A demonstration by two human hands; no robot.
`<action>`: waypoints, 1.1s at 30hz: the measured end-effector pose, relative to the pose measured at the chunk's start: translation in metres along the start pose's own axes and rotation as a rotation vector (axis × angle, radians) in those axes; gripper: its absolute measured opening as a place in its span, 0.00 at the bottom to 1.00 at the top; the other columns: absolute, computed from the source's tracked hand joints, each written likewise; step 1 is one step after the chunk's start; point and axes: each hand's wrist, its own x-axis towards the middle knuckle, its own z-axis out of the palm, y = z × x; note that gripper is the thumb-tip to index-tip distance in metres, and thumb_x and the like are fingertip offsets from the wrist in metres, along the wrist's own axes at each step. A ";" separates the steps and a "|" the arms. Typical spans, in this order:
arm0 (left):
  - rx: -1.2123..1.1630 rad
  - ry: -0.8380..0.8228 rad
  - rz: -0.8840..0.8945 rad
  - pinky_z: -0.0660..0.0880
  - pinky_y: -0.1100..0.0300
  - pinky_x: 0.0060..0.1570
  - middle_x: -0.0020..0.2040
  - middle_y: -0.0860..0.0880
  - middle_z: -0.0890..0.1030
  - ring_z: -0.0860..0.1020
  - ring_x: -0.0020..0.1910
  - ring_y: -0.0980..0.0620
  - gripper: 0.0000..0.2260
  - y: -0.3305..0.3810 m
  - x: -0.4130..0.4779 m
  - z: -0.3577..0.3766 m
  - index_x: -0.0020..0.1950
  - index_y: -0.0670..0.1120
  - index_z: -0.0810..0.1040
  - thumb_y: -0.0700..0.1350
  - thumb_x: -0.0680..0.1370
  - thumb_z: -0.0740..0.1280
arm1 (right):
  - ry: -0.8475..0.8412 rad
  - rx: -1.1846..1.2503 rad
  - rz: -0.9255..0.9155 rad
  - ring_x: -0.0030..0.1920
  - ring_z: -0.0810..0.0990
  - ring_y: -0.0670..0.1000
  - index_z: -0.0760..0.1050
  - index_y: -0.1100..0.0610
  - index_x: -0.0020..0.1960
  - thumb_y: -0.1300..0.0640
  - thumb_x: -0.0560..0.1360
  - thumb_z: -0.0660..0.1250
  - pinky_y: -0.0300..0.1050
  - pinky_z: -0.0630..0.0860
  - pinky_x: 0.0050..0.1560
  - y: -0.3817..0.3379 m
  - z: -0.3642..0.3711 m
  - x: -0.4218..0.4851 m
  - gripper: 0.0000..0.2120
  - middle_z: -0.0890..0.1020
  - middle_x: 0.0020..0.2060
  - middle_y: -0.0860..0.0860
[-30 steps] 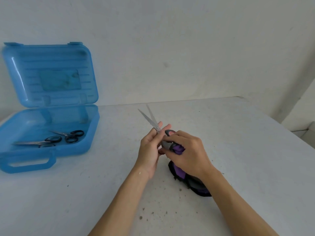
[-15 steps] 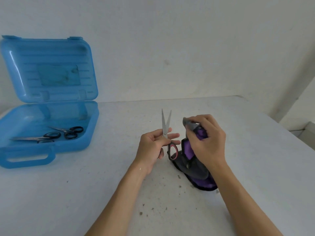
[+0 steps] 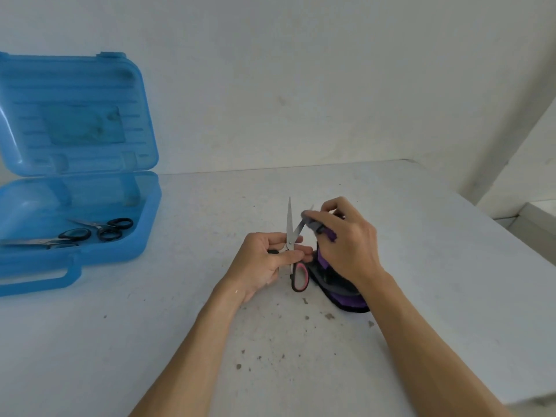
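Wiping a scissor blade looks to be the step in hand on the white table point(image 3: 436, 266), whose far-left part carries an open blue plastic case point(image 3: 99, 254) with two black-handled scissors point(image 3: 109, 233) lying inside. Near the middle, a purple-and-grey cloth point(image 3: 343, 296) (it may be a pouch; I cannot tell) lies bunched on the table with one end lifted. The right hand point(image 3: 346, 242), arched over with knuckles up, pinches that lifted end around the right-hand blade. The left hand point(image 3: 261, 260), wrist low, grips the pink-handled scissors point(image 3: 289, 227) at the pivot. The blades are apart and point up and away, and the handle loop hangs near the table. Next, I judge, the cloth should be drawn along the blade towards its tip, with the fingers kept off the edge.
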 end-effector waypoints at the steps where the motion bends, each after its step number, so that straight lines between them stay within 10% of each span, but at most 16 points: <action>1: 0.002 0.006 -0.006 0.68 0.65 0.28 0.51 0.43 0.88 0.77 0.26 0.54 0.11 0.000 -0.001 0.000 0.58 0.41 0.84 0.35 0.76 0.74 | -0.042 0.019 -0.066 0.36 0.78 0.49 0.86 0.53 0.57 0.63 0.72 0.76 0.48 0.78 0.29 -0.003 0.001 -0.003 0.14 0.80 0.50 0.50; 3: 0.006 0.005 -0.011 0.55 0.59 0.25 0.50 0.42 0.88 0.61 0.23 0.52 0.10 0.000 -0.001 -0.002 0.57 0.41 0.85 0.36 0.76 0.74 | -0.085 0.045 -0.138 0.35 0.78 0.48 0.86 0.54 0.56 0.64 0.71 0.74 0.47 0.77 0.28 -0.006 0.002 -0.005 0.14 0.81 0.49 0.50; 9: -0.003 -0.023 -0.061 0.69 0.74 0.24 0.51 0.36 0.86 0.84 0.32 0.58 0.13 0.004 -0.007 0.002 0.61 0.32 0.80 0.31 0.77 0.72 | 0.104 -0.039 0.164 0.37 0.78 0.51 0.86 0.53 0.56 0.62 0.75 0.74 0.50 0.78 0.30 0.007 0.001 0.003 0.11 0.80 0.49 0.50; 16: 0.044 0.009 -0.063 0.65 0.73 0.23 0.26 0.55 0.79 0.71 0.19 0.63 0.05 -0.003 0.000 0.001 0.48 0.37 0.83 0.29 0.76 0.71 | -0.206 0.093 -0.280 0.42 0.75 0.51 0.88 0.52 0.51 0.65 0.67 0.71 0.45 0.69 0.36 -0.017 0.008 -0.001 0.17 0.81 0.45 0.49; 21: 0.152 -0.048 -0.064 0.66 0.76 0.23 0.50 0.40 0.87 0.77 0.24 0.64 0.13 0.001 -0.001 0.005 0.57 0.36 0.84 0.34 0.73 0.77 | -0.026 -0.091 -0.058 0.41 0.77 0.54 0.87 0.53 0.51 0.67 0.70 0.75 0.50 0.74 0.33 0.002 0.019 0.014 0.13 0.80 0.44 0.51; 33: 0.195 -0.018 -0.098 0.63 0.54 0.20 0.50 0.45 0.88 0.74 0.23 0.61 0.12 -0.004 0.001 0.003 0.55 0.42 0.87 0.40 0.72 0.79 | 0.002 -0.022 -0.044 0.41 0.79 0.52 0.87 0.54 0.52 0.60 0.73 0.75 0.46 0.77 0.33 -0.001 0.013 0.007 0.09 0.81 0.44 0.51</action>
